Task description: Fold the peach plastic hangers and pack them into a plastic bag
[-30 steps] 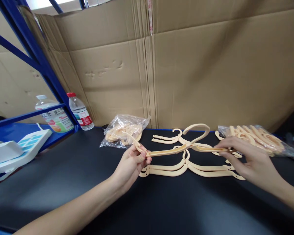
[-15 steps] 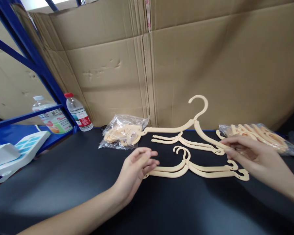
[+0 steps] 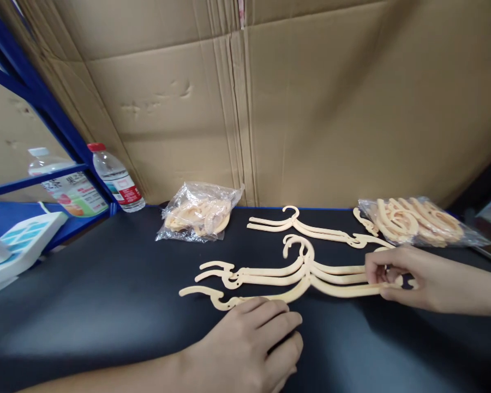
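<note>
Your right hand [image 3: 431, 279] pinched the cream, hooked plastic hanger [image 3: 343, 291], your left hand [image 3: 251, 341] curled, grip hidden, and a one-sided tug risked skewing it.

1. Right hand [image 3: 427, 279]: thumb and fingers pinch the right end of the front hanger [image 3: 343, 293], beige, nearest of its row on the black tabletop [image 3: 126, 316].
2. Left hand [image 3: 251, 344]: palm down, fingers bent, at the same hanger's left arm; contact unclear.
3. Two matching hangers [image 3: 270, 278] just behind, hooks bunched close.
4. Farther back, another hanger pair [image 3: 319, 233], left arms side by side.
5. Rear: clear left bag [image 3: 198, 210] and right bag [image 3: 427, 221], both with beige pieces inside.
6. Far left: red-capped bottle [image 3: 123, 188] beside blue frame [image 3: 51, 117]; larger white-capped bottle [image 3: 76, 199].
7. Backdrop: creased cardboard [image 3: 323, 109].
</note>
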A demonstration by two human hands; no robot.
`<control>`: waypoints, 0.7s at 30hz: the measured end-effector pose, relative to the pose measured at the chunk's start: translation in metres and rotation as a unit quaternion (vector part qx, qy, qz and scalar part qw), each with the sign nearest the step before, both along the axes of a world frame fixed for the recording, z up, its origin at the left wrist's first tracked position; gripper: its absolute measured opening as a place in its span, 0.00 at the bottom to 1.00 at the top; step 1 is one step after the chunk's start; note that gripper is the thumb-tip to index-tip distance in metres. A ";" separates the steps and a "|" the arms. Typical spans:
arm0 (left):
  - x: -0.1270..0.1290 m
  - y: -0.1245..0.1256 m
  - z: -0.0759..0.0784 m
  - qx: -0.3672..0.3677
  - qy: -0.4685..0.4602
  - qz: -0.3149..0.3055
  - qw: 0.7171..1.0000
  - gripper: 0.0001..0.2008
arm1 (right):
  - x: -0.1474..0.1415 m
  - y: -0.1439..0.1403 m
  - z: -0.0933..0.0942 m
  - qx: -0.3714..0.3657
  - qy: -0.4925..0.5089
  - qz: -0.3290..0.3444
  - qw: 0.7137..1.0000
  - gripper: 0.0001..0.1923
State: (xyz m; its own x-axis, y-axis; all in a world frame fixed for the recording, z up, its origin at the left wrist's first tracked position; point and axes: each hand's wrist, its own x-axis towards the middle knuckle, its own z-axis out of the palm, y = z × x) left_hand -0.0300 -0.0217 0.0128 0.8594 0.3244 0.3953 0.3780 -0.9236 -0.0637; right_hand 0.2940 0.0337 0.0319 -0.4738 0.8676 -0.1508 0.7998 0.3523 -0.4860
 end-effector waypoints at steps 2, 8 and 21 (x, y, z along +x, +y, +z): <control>0.000 0.000 0.000 0.004 0.022 0.026 0.999 0.12 | -0.001 -0.001 -0.002 0.001 -0.045 0.033 0.998 0.04; 0.000 0.003 0.002 -0.024 0.082 0.061 0.994 0.15 | -0.003 -0.003 -0.004 0.027 -0.097 0.023 0.995 0.08; 0.004 0.010 0.009 -0.023 0.143 0.076 0.987 0.21 | 0.000 0.003 -0.010 0.094 -0.123 -0.020 0.988 0.06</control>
State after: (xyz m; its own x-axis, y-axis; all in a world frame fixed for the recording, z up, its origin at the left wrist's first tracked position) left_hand -0.0261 -0.0118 0.0219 0.8732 0.4708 0.1260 0.4858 -0.8617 -0.1463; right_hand 0.2939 0.0367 0.0216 -0.4068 0.9089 -0.0919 0.9012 0.3828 -0.2035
